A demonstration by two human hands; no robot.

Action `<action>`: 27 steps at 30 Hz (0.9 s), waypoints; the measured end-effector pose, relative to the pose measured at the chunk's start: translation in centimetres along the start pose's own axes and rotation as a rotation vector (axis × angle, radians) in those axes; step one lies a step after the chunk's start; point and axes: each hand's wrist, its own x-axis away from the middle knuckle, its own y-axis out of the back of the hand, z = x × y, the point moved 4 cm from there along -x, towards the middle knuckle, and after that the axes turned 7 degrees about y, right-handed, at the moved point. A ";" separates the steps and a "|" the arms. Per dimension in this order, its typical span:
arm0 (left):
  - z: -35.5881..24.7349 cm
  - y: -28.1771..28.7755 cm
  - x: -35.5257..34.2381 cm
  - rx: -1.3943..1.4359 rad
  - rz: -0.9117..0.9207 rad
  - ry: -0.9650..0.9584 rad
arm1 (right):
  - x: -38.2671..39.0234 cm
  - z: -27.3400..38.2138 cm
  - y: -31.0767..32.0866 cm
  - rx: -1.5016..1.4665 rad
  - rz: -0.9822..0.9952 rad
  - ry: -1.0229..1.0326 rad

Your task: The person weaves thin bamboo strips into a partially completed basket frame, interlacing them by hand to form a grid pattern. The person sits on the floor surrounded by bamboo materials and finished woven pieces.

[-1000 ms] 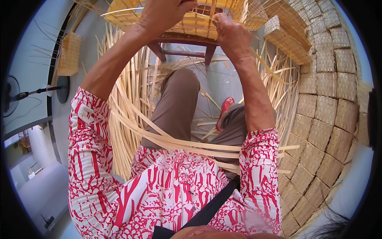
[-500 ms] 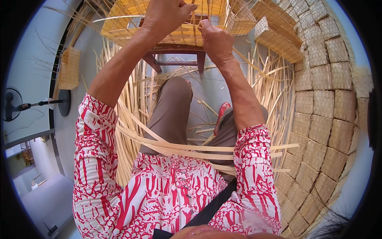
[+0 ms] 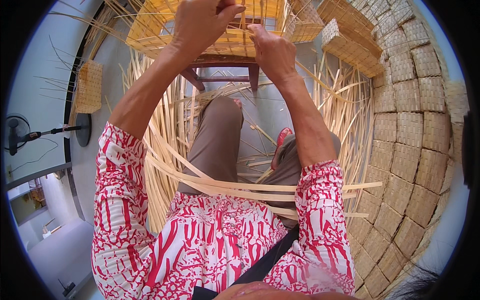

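Observation:
A half-woven yellow basket [image 3: 142,36] of thin bamboo strips, with loose ends sticking out, rests on a dark red wooden stool [image 3: 225,62] in front of me. My left hand [image 3: 202,22] is over the basket's near side, thumb pointing right and fingers curled; the upper edge cuts off part of it, and what it grips is hidden. Slightly lower and to the right, my right hand [image 3: 274,50] pinches a thin bamboo strip at the basket's near wall between thumb and forefinger. Several long pale strips [image 3: 235,186] lie across my lap.
Finished woven baskets [image 3: 410,125] are stacked along the right. More baskets [image 3: 352,50] stand at the far right, and one [image 3: 89,86] at the left by a standing fan [image 3: 82,129]. Loose bamboo strips [image 3: 167,125] cover the floor on both sides of my legs.
My hands stay at the basket's near side, the left shifted slightly left and the right hardly moved. The whole view has shifted a little; the basket and stool have not visibly moved.

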 end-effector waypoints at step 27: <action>-0.8 -3.3 -1.4 0.047 0.157 -0.116 | 0.2 -2.0 0.8 0.064 -0.043 0.010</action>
